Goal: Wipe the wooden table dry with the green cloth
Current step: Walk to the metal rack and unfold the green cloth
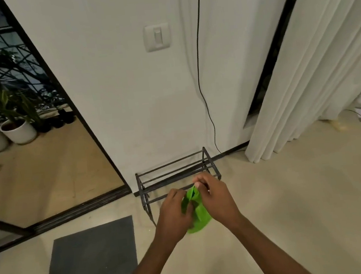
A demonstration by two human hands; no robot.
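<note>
As left hand (174,214) and right hand (215,198) pinch it, green cloth (201,218) hangs

a home: curtains (316,71), a light switch (157,37), potted plants (13,119), a floor mat (92,259).

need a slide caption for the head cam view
Both hands, left hand and right hand, hold the green cloth above the floor near a metal rack; no wooden table in view.

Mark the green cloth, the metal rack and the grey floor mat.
green cloth (201,217): head view, on its lower hanging fold.
metal rack (139,184): head view, on its left upright post.
grey floor mat (92,257): head view, on its middle.
</note>
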